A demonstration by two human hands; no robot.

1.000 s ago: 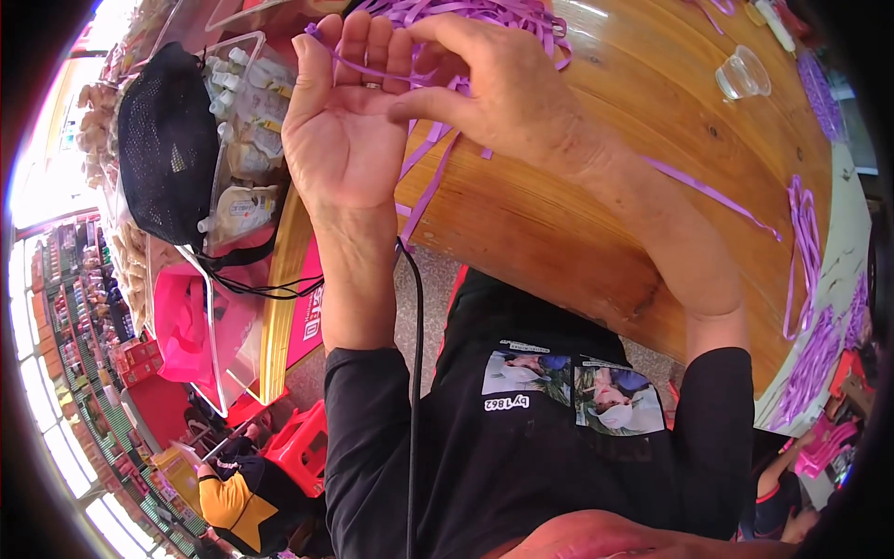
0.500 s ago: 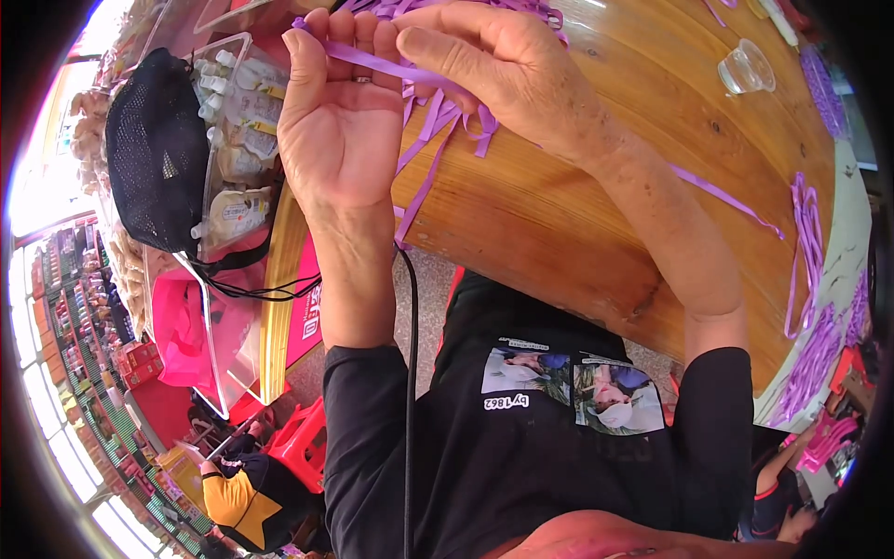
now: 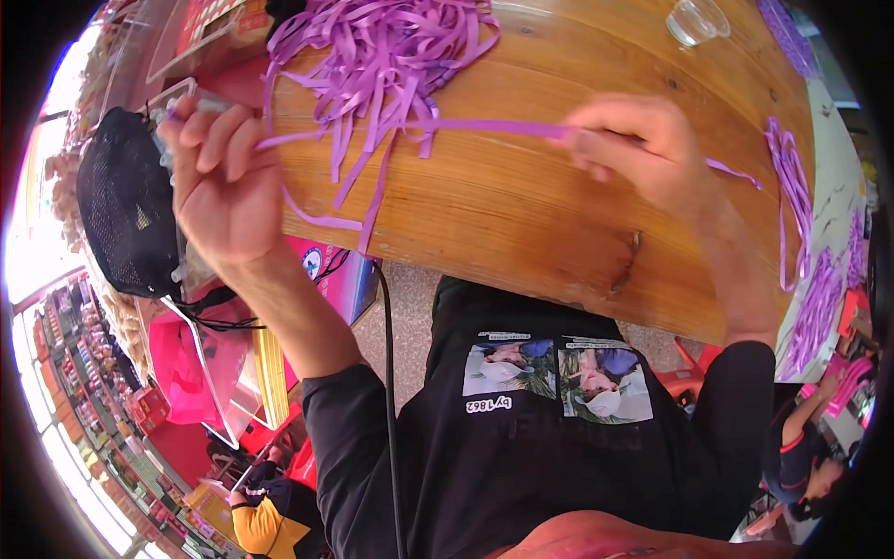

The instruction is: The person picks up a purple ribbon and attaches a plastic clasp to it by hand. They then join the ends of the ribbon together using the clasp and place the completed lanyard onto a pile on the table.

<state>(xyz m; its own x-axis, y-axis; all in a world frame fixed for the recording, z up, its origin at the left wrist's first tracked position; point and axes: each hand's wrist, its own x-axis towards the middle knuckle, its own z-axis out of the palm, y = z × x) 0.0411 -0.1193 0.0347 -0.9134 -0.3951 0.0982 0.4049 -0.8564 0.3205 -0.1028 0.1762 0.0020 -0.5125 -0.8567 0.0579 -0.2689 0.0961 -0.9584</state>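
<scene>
A purple ribbon [image 3: 484, 125] runs stretched between my two hands above the wooden table [image 3: 521, 224]. My left hand [image 3: 228, 182], at the left edge of the table, has its fingers curled round one stretch of it. On the right, my right hand [image 3: 643, 144] pinches the ribbon between thumb and fingers, a little smeared by motion. Behind the taut ribbon lies a tangled heap of purple ribbons [image 3: 382, 47], with several strands hanging toward the table's near edge. Whether the held ribbon is joined to the heap I cannot tell.
A clear plastic cup [image 3: 698, 22] stands at the far right. Looped purple ribbons [image 3: 792, 196] lie along the right edge. On the left are a black mesh bag [image 3: 130, 205] and a clear bin with a pink bag [image 3: 177, 373]. A black cable [image 3: 389, 373] hangs before me. Other people sit behind.
My hands, close together before, have moved apart: the left toward the left and nearer, the right to the right. The ribbon between them is drawn out straight, and the heap shows more fully.
</scene>
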